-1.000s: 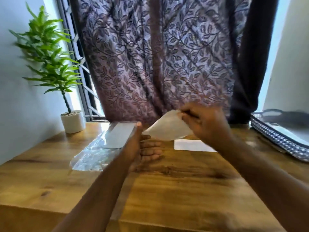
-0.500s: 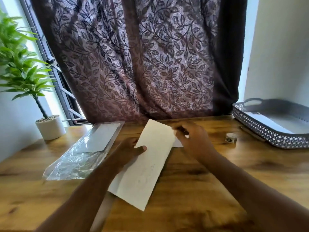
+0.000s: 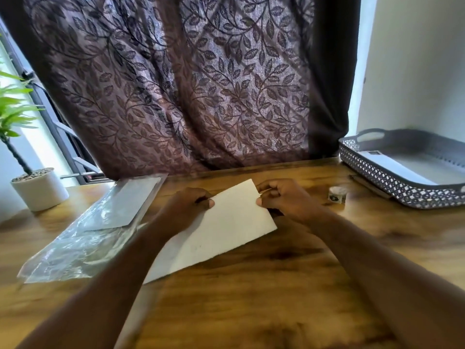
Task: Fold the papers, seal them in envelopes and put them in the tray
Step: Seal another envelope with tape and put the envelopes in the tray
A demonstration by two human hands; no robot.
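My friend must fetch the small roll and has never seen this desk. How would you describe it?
Start at the grey latticed tray on the right of the wooden table. Just left of it stands a small whitish roll, squat and round, unlike the thin dark pen beside it.

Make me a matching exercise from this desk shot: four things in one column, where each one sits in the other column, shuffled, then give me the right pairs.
Things:
1. white paper
2. grey tray
3. plant pot
4. small tape roll

Places:
A. far left of the table
B. on the table, just left of the tray
C. pinched by the left hand and right hand
D. far right of the table

Pairs: 1-C, 2-D, 3-A, 4-B.
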